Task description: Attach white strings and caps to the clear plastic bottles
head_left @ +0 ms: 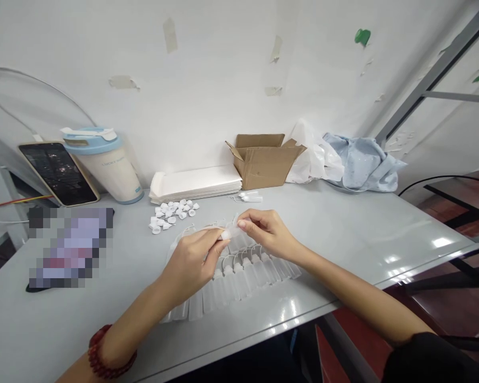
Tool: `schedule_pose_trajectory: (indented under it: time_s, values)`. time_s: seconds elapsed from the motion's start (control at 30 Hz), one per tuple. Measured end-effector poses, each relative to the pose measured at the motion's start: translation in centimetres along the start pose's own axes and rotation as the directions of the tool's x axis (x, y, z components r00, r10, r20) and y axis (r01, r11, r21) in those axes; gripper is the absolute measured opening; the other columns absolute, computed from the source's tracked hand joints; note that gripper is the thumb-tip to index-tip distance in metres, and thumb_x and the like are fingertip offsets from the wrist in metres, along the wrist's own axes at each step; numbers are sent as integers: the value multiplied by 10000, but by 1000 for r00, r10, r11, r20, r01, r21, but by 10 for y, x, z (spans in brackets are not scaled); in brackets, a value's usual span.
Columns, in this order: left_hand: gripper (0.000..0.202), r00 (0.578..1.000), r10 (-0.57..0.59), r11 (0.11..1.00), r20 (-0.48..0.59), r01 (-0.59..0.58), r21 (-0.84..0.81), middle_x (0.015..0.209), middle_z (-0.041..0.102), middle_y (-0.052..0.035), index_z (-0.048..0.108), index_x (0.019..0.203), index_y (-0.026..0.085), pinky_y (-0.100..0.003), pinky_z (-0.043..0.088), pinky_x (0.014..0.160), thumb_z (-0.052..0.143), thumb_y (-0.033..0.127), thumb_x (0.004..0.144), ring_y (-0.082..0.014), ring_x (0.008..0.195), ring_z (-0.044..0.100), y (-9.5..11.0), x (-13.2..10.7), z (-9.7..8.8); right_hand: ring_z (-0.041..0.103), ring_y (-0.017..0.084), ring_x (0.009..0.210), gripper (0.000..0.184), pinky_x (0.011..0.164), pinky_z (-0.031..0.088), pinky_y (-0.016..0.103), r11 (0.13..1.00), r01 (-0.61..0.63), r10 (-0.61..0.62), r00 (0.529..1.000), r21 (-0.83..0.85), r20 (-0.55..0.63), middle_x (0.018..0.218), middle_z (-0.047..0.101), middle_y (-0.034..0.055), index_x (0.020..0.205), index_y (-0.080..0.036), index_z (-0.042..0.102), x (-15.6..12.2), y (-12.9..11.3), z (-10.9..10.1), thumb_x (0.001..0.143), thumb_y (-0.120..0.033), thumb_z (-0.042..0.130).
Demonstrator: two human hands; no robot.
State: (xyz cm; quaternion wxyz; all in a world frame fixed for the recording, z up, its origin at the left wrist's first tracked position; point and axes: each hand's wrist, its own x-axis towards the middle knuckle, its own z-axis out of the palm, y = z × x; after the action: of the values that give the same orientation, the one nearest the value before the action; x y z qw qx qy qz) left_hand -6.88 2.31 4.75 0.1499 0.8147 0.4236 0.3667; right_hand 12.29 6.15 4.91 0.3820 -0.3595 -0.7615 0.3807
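Over the middle of the table, my left hand (191, 260) pinches a small white cap (225, 234) between thumb and fingers. Against that cap is a translucent plastic bottle (234, 227), its far end pinched by my right hand (269, 231). Whether cap and bottle are joined, I cannot tell. Below both hands lie rows of similar clear bottles (239, 282) with white necks and thin loops, partly hidden by my left hand and wrist. A heap of loose white caps (171, 214) sits beyond my left hand.
Along the wall stand a cup (114, 165), a phone (58, 173), a stack of white envelopes (195, 182), an open cardboard box (265, 165), a white plastic bag (313, 159) and a light blue cloth bag (363, 162). Several small bottles (251, 197) lie before the box. A blurred-out object (72, 247) lies left.
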Motion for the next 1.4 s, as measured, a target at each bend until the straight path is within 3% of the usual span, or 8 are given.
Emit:
schedule_pose_trajectory:
  time_s: [0.13,0.33,0.43,0.6,0.83,0.93,1.2,1.4]
  values:
    - [245,993,-101,992,68,106,-66,636,544,3,548,718,190,-245,396,578,442,287,917,-132,602,503,1,1,-2,426,86,510,289,488,343,219,998,-12,12,1000,62,2,582,482,-21,835,-143,609,0,0,0,891,-408,510]
    - [380,892,-330,872,310,414,-261,599,582,16,587,702,189,-215,428,536,393,419,934,-126,591,569,5,3,-14,535,100,631,208,541,425,215,990,138,-138,990,17,-1,825,632,52,926,-143,625,2,5,0,881,-327,540]
    - [353,913,-289,909,289,356,-215,566,565,27,556,646,184,-211,405,500,432,363,924,-110,532,541,4,3,-12,525,101,639,200,541,422,209,981,191,-192,981,-29,0,827,640,51,922,-147,630,1,6,1,883,-320,536]
    - [343,1000,22,1000,16,-22,21,484,474,38,466,548,177,-227,406,540,503,210,888,-108,509,508,-3,-1,-1,420,70,527,213,502,369,200,988,146,-146,989,-42,-3,664,545,-3,861,-132,624,0,4,2,877,-331,549]
    - [131,925,377,856,-46,-328,400,595,569,-13,603,869,96,-255,381,467,479,129,894,-140,505,522,-11,-6,8,338,58,437,281,450,290,197,1000,-4,4,1000,-3,-19,504,365,-69,773,-137,586,-1,0,4,880,-390,527]
    - [144,937,347,867,-47,-302,396,607,570,-13,611,884,96,-256,397,489,479,148,902,-141,522,524,-10,-4,8,368,61,426,302,438,295,197,999,-42,42,998,1,-51,490,374,-68,772,-139,590,0,0,4,880,-412,519]
    - [339,989,-107,989,106,117,-89,534,515,39,566,642,164,-203,364,458,432,253,940,-86,477,476,5,2,-2,435,67,385,301,387,350,195,962,-155,152,988,226,32,505,466,-60,830,-142,585,1,-3,1,843,-441,554]
    - [325,1000,-16,994,-26,13,-107,517,510,36,522,579,162,-216,385,515,504,200,902,-87,497,485,8,-1,1,416,58,360,314,371,336,184,947,-183,168,983,265,78,465,433,-77,803,-144,567,0,-4,0,843,-456,553]
